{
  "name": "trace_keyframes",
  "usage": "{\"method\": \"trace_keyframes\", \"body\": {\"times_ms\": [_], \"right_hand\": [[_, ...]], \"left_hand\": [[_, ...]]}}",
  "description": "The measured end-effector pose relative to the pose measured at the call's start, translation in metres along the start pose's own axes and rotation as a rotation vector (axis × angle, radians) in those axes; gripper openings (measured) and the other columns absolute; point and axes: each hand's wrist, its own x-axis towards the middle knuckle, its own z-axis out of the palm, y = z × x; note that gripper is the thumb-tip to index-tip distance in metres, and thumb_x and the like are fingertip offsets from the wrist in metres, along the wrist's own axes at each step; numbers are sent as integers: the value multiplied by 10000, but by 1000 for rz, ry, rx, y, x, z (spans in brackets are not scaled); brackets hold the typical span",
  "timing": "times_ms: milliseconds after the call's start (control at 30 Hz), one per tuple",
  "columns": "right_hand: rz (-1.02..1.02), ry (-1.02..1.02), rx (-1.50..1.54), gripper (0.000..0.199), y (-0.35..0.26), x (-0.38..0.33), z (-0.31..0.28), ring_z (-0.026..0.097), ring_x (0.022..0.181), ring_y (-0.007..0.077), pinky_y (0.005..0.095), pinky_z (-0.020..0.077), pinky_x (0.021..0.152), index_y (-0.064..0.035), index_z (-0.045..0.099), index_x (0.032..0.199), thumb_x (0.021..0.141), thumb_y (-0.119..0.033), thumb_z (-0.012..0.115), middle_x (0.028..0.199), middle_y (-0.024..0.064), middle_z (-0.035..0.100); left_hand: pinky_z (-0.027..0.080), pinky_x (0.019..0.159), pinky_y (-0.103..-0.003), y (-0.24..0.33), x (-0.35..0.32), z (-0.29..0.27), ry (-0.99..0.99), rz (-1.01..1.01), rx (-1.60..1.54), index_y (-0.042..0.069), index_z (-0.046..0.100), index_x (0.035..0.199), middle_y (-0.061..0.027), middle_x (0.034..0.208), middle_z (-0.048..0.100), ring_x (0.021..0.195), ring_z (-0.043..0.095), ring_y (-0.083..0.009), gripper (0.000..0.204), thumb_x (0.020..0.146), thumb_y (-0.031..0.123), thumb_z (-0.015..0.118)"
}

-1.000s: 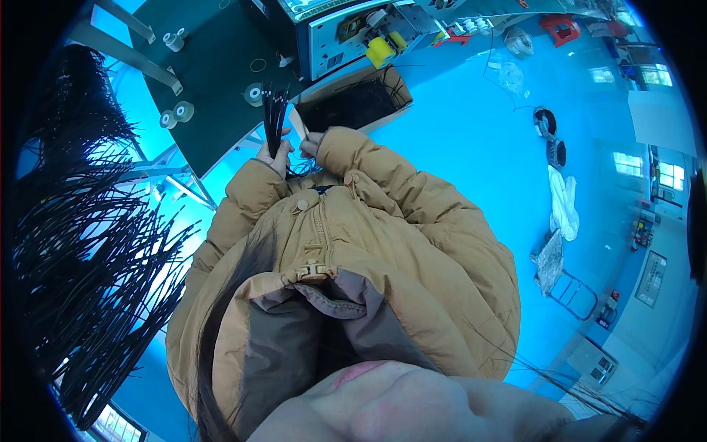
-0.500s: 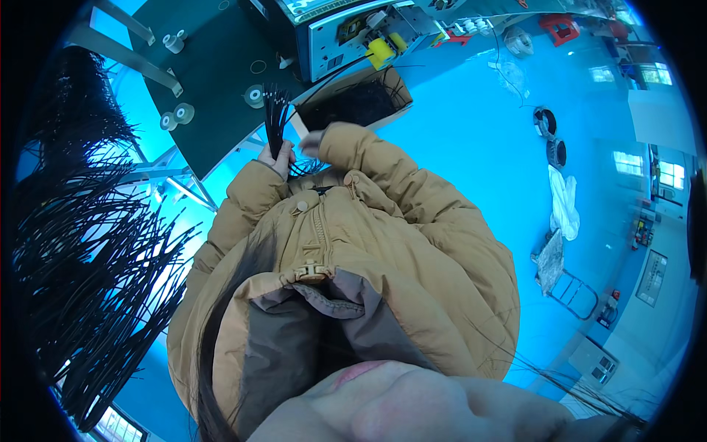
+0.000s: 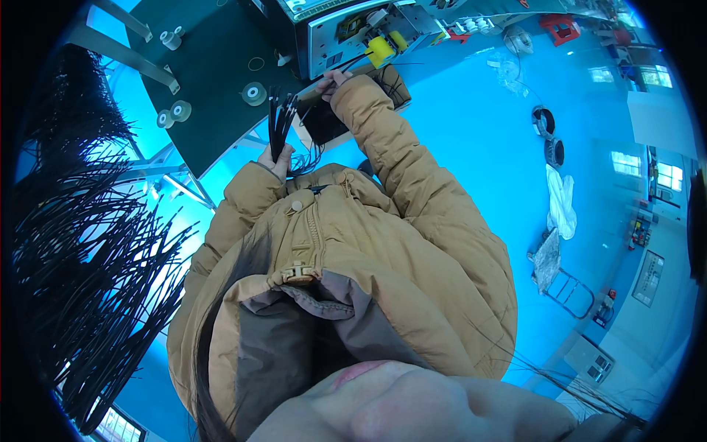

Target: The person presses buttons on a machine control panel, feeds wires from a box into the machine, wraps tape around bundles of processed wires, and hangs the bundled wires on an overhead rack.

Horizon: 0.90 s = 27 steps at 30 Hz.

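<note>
My left hand (image 3: 277, 160) is closed around the lower part of a bundle of black wires (image 3: 280, 129), which stands upright with pale tips at the top. The loose lower ends of the bundle curl out to the right of that hand. Farther out, my right hand (image 3: 333, 83) reaches over the near edge of an open cardboard box (image 3: 304, 134), just below the machine (image 3: 324, 48). Its fingers are curled on a thin black wire that runs down from the machine's yellow rollers (image 3: 380, 51). Dark wires lie inside the box.
A dark green tabletop (image 3: 213, 74) carries several small spools (image 3: 253, 93). On the left hangs a large mass of black wires (image 3: 96, 250). To the right, on the blue floor, lie wire coils (image 3: 545, 121), white sheeting (image 3: 561, 202) and a metal-framed cart (image 3: 571, 295). A red stool (image 3: 560, 29) stands far right.
My right hand has moved away from beside the left hand, out and up to the wire at the machine. The left hand keeps its hold on the bundle, whose tips have spread slightly.
</note>
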Motion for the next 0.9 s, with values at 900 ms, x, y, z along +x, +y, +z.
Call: {"method": "trace_keyframes", "body": {"times_ms": [900], "right_hand": [[47, 69, -398, 266, 18, -9, -13, 538, 699, 182, 296, 423, 644, -2, 459, 867, 850, -219, 308, 743, 117, 557]], "left_hand": [[310, 300, -259, -1, 14, 2, 121, -210, -94, 57, 400, 1060, -45, 504, 458, 328, 409, -119, 392, 726, 166, 575]]}}
